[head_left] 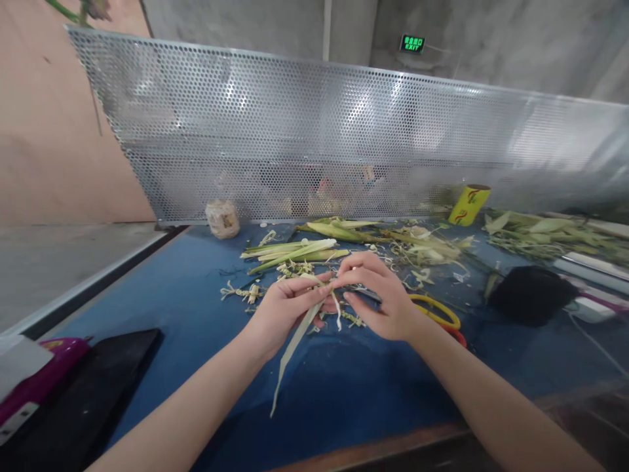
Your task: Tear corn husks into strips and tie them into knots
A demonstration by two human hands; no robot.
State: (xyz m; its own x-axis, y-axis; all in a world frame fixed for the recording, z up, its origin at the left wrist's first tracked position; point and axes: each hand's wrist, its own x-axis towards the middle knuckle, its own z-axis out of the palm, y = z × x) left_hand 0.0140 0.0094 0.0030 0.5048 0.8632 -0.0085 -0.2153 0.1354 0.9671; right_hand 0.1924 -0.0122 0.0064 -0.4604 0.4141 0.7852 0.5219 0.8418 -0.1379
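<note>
My left hand [287, 303] pinches a long pale-green corn husk strip [297, 344] between thumb and fingers. The strip's loose end hangs down over the table, and a short whitish end [337, 310] curls beside it. Close against the left thumb, my right hand [383, 298] has its fingers bent, with the index fingertip at the top of the strip. Its exact hold there is partly hidden. Behind both hands lie knotted husk pieces [244, 292] and a bundle of cut green husk strips [295, 252].
A yellow loop [435, 308] and a red loop lie beside my right wrist. Farther back stand a yellow cylinder [469, 204] and a whitish roll [223, 219] before a perforated metal screen [275, 124]. A black bundle [531, 295] sits right, a black flat object [93, 387] left.
</note>
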